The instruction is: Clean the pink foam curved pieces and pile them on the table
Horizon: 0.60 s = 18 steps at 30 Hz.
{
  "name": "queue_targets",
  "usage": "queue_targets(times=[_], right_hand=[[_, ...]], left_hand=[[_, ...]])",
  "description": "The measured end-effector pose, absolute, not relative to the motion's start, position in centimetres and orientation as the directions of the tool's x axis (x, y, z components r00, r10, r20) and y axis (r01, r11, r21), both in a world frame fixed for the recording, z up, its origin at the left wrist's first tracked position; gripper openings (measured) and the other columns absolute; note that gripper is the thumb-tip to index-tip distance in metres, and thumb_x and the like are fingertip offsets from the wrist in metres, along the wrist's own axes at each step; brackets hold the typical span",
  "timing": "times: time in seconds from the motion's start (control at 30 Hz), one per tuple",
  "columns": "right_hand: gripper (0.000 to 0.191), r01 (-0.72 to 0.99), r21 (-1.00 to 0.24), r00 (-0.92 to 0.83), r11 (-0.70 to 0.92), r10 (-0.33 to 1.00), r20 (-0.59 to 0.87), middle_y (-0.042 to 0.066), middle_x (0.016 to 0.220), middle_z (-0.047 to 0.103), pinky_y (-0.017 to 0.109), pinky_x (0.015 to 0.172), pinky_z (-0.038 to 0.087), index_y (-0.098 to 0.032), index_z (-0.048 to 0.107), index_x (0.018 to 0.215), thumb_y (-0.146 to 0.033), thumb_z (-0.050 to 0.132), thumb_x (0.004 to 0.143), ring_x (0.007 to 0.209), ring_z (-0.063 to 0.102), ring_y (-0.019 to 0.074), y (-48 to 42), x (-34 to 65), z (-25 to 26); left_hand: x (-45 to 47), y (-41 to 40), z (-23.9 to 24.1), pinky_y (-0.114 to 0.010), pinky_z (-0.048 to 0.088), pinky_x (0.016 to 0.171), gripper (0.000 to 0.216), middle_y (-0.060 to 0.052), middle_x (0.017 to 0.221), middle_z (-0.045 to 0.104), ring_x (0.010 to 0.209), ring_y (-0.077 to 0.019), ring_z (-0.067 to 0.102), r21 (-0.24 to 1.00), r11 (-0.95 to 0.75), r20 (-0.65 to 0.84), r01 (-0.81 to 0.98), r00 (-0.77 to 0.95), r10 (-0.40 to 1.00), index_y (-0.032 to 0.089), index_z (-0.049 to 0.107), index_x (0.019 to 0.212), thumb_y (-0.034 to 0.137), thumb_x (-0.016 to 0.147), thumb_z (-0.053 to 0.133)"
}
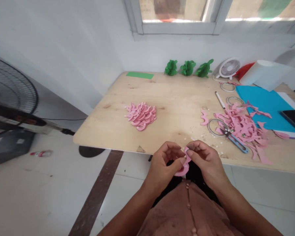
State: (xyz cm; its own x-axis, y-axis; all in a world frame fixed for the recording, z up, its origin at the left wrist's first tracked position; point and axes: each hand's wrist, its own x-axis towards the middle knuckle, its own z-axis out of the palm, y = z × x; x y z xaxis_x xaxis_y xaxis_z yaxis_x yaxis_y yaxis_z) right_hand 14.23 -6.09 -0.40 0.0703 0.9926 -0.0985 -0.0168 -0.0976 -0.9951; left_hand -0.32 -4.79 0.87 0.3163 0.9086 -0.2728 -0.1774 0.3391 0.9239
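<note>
Between my two hands, at the table's front edge, is a curvy pink paper cutout. My left hand pinches its lower part between thumb and fingers. Thumb and fingertips of my right hand close on its upper end. A pile of similar pink cutouts lies left of the middle of the table. One more scalloped pink cutout lies flat to the right, beside a roll of tape. Small blue-handled thread snips rest on the pink paper scraps.
Green paper shapes stand along the wall near a small white fan. A green strip lies at the back left. Blue sheets, a phone and a white marker are on the right. A large fan stands left of the table.
</note>
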Motion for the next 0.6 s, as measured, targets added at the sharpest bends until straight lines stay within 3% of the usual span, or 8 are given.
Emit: queue_targets(times=[0.17,0.43,0.6], right_hand=[[0.004,-0.020,-0.997,0.107,-0.077,0.991,-0.079,0.000,0.076,0.061,0.024,0.067,0.044,-0.021,0.063,0.082,-0.023,0.062,0.079,0.073,0.056,0.0145,-5.95,14.22,-0.53],[0.014,-0.049,-0.996,0.071,-0.075,0.994,-0.078,0.003,0.088,0.066,0.028,0.077,0.047,-0.021,0.064,0.091,-0.032,0.060,0.082,0.086,0.060,0.0178,-6.15,14.28,-0.17],[0.018,0.103,-0.990,-0.002,-0.100,0.995,-0.101,0.003,0.085,0.064,0.030,0.076,0.046,-0.020,0.063,0.094,-0.033,0.055,0.085,0.083,0.059,0.0187,-6.58,14.31,-0.13]], left_hand=[[-0.29,-5.15,0.33,-0.026,0.048,0.065,0.018,-0.004,0.079,0.063,0.073,-0.0141,0.059,0.956,0.279,-0.241,-0.093,0.294,0.925,0.016,0.057,0.083,0.018,0.069,0.067],[-0.26,-5.02,0.27,-0.022,0.046,0.059,0.012,0.000,0.069,0.060,0.061,-0.0108,0.055,0.954,0.267,-0.234,-0.139,0.215,0.948,0.015,0.058,0.076,0.021,0.070,0.066],[-0.14,-5.03,0.24,-0.022,0.047,0.061,0.010,0.000,0.071,0.062,0.065,-0.0109,0.057,0.960,0.228,-0.200,-0.165,0.171,0.965,0.016,0.058,0.077,0.020,0.072,0.066]])
